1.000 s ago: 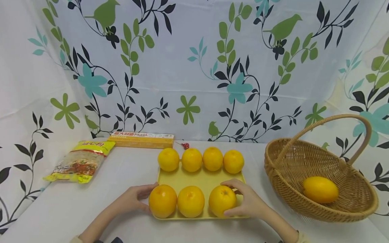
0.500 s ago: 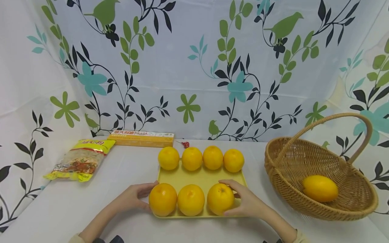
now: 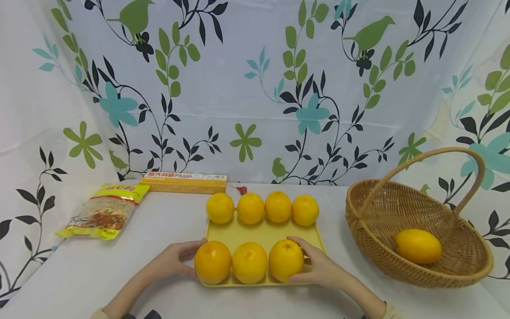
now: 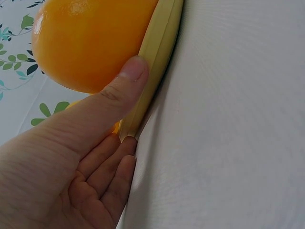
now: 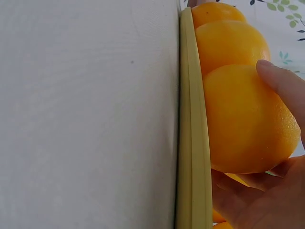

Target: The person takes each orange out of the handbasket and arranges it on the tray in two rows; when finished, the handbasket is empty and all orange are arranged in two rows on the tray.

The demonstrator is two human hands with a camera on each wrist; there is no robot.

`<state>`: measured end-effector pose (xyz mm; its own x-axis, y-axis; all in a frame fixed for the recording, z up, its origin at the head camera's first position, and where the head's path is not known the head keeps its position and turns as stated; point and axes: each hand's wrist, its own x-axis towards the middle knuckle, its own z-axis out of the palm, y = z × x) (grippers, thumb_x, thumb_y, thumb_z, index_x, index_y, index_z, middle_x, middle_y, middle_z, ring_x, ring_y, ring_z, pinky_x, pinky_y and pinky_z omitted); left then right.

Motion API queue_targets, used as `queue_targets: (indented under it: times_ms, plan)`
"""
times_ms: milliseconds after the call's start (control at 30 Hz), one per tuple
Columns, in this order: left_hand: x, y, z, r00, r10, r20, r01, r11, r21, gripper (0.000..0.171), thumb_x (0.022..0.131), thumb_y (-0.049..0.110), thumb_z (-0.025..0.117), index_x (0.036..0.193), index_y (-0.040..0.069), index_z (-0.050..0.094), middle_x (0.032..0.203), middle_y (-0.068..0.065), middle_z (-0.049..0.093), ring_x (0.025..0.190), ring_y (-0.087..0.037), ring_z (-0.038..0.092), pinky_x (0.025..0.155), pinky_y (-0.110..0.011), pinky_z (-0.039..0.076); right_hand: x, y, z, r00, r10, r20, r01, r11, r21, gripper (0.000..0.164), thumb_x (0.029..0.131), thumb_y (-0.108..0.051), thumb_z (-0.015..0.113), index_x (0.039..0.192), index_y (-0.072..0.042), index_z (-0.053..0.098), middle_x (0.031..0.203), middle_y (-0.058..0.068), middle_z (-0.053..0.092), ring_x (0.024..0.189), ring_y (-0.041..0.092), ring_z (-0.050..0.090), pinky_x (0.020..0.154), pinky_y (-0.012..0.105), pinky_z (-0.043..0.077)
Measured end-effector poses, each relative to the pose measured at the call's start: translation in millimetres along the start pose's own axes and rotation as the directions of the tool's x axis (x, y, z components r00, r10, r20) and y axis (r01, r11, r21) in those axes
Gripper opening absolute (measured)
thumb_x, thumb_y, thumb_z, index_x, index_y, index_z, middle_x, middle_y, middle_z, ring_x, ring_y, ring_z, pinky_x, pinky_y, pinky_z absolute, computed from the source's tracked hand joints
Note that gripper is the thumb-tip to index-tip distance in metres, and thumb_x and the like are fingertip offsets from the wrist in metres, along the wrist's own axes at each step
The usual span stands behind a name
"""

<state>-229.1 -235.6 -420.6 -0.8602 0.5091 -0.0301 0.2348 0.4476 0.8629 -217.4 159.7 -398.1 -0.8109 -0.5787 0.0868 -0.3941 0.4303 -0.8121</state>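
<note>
Oranges sit in two rows on a yellow rectangular tray (image 3: 259,231). My right hand (image 3: 322,267) curls round the right-hand front orange (image 3: 286,261), thumb on its near side and fingers behind it. That orange stands close beside the middle front orange (image 3: 249,262). My left hand (image 3: 177,259) rests at the tray's left side, its fingers loosely bent beside the left front orange (image 3: 213,262). In the left wrist view the thumb (image 4: 135,70) lies over the tray rim, close to the orange, and the fingertips reach the tray's edge.
On the right stands a tilted wicker basket (image 3: 370,239) holding a yellow oval fruit (image 3: 418,246). A yellow food packet (image 3: 105,212) and a pasta box (image 3: 184,183) lie at the back left. Behind the tray is a small red object (image 3: 241,190). A patterned cloth hangs behind.
My right hand has slid the right front orange leftward, narrowing the gap to the middle one. The left hand has stayed at the tray's left side.
</note>
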Motion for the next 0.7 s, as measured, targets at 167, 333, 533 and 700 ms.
queue_targets:
  times_ms: [167,333,533,700]
  plan:
    - [0.4,-1.5,-0.4,1.0,0.002,-0.002,-0.002,1.0,-0.008,0.078,0.066,0.024,0.079,0.129,-0.003,0.043,0.133,-0.017,0.04,0.118,-0.031,0.042,0.095,-0.041,0.037,1,0,0,1.0,0.005,0.005,-0.005,1.0,0.008,0.087,0.072,-0.031,0.075,0.138,-0.003,0.026,0.135,0.011,0.036,0.116,0.025,0.041,0.09,0.038,0.043]
    - [1.0,-2.1,-0.1,1.0,0.003,-0.002,-0.003,1.0,-0.011,0.08,0.064,0.025,0.08,0.129,-0.003,0.043,0.134,-0.017,0.039,0.118,-0.031,0.042,0.095,-0.04,0.037,0,0,0,1.0,0.003,-0.018,-0.003,1.0,-0.008,0.084,0.071,-0.032,0.075,0.136,-0.003,0.029,0.134,0.01,0.039,0.117,0.025,0.041,0.095,0.046,0.036]
    - [1.3,-1.6,-0.2,1.0,-0.004,-0.004,0.004,1.0,-0.013,0.081,0.063,0.026,0.08,0.13,-0.002,0.043,0.134,-0.016,0.039,0.118,-0.029,0.042,0.095,-0.04,0.037,-1,-3,0,1.0,0.005,-0.02,-0.006,0.999,-0.037,0.085,0.073,-0.034,0.073,0.137,-0.001,0.027,0.136,0.015,0.036,0.118,0.029,0.04,0.095,0.046,0.038]
    - [1.0,-1.1,0.6,1.0,0.001,-0.009,-0.001,1.0,-0.011,0.079,0.064,0.027,0.08,0.13,0.0,0.044,0.134,-0.014,0.04,0.118,-0.029,0.042,0.095,-0.041,0.037,-4,-9,-10,0.998,-0.057,-0.038,0.054,0.996,-0.066,0.088,0.073,-0.033,0.073,0.139,-0.002,0.022,0.137,0.02,0.032,0.117,0.035,0.04,0.091,0.045,0.041]
